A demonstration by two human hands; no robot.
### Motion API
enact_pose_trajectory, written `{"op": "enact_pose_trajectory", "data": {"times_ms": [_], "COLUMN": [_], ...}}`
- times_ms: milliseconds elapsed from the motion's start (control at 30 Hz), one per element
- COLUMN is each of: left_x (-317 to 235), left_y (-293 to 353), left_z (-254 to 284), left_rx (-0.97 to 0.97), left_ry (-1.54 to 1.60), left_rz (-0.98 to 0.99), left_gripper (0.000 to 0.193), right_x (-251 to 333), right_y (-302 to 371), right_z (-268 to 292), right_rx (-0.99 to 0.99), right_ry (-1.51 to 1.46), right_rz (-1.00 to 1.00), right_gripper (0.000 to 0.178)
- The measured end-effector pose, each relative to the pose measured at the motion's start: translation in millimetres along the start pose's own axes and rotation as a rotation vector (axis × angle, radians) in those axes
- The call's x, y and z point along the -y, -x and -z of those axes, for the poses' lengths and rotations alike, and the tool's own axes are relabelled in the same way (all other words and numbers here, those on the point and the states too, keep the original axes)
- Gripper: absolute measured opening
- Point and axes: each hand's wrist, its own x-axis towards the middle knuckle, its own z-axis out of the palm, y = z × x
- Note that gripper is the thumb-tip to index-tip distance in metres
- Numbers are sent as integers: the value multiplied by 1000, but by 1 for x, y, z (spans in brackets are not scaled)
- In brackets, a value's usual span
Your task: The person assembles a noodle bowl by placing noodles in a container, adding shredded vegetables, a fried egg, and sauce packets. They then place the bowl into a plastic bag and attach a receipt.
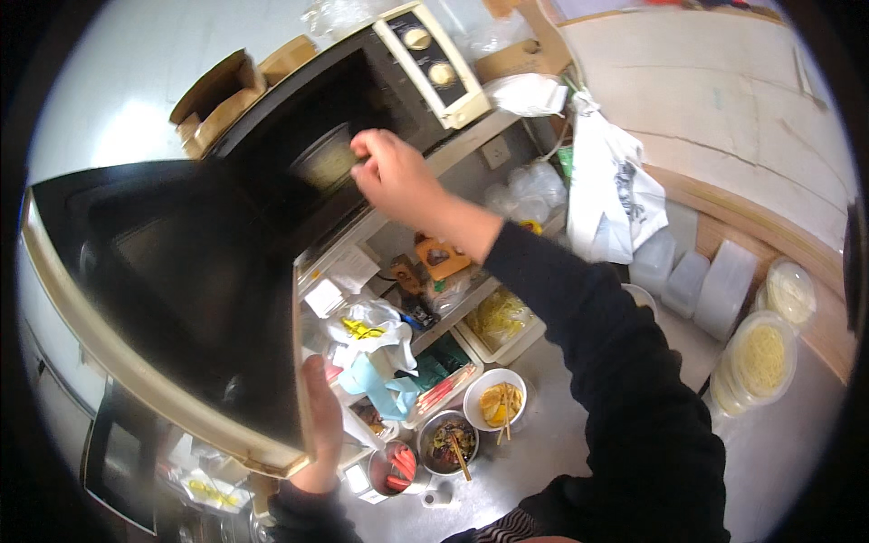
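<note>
An open microwave oven (362,90) stands at the upper left, its door (172,308) swung wide toward me. My left hand (321,416) is at the door's free edge, thumb along it and fingers partly hidden behind. Inside the dark cavity is a bowl (328,163) with pale yellowish contents; blur hides details. My right hand (389,167) is at the oven's opening, fingers curled closed at the bowl's right edge. The fingertips appear to touch it.
Below stand a metal bowl of food with chopsticks (450,441), a white bowl of yellow food (495,400) and a pot with red pieces (394,466). Noodle tubs (759,357) and plastic boxes (724,288) line the right. A white bag (608,181) hangs by the wall.
</note>
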Motion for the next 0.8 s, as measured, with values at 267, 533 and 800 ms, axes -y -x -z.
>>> {"op": "enact_pose_trajectory", "data": {"times_ms": [267,533,800], "left_x": [-2,32,55], "left_y": [48,158,161], "left_z": [7,38,3], "left_rx": [712,508,472], "left_ry": [577,172,631], "left_rz": [554,465,585], "left_gripper": [49,60,56], "right_x": [-63,-120,-179], "right_y": [-103,-82,7], "right_z": [-108,-129,77], "right_rx": [346,278,126], "right_ry": [446,343,461], "right_rz": [-216,-479,-497], "right_gripper": [40,44,41]}}
